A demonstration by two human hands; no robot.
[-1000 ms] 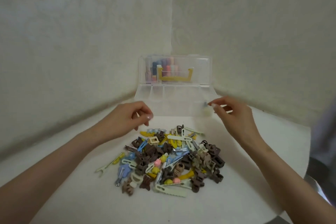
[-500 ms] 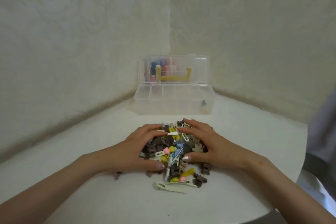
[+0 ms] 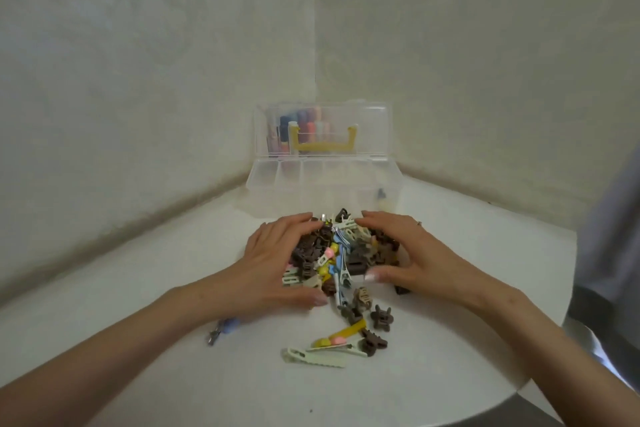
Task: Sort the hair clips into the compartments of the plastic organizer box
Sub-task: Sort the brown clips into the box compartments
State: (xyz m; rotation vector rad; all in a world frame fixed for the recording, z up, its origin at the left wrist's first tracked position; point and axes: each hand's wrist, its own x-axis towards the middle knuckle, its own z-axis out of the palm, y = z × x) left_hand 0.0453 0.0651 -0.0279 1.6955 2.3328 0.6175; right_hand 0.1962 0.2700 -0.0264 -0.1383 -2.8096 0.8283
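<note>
L hand (image 3: 277,265) + R hand (image 3: 420,258): both cupped round clip pile (image 3: 341,253), one per side. Grip: fingers curved over far edge of heap, thumbs tucked in at near edge, palms against its sides. Each grip is closed on the heap as a whole, not on a single clip. Fingertips of the two hands are near each other at far side, not touching; clips stick up between them.

Pile = mixed brown, blue, yellow, pink, cream clips. Sits on white worktop (image 3: 138,340), just in front of organizer box (image 3: 263,189).

Strays outside the hands, near side: pale green long clip (image 3: 313,355) lying flat, yellow clip (image 3: 348,329) just beyond it, brown claw clips (image 3: 381,317) beside. Blue clip (image 3: 225,326) apart, by L wrist.

Box: clear plastic, in wall corner, lid (image 3: 374,128) upright, yellow handle (image 3: 323,146) on lid. R-end compartment holds small item (image 3: 382,199), too blurred to ID. Coloured things show through lid, blurred. Grey cloth (image 3: 616,253) at R edge of view.
</note>
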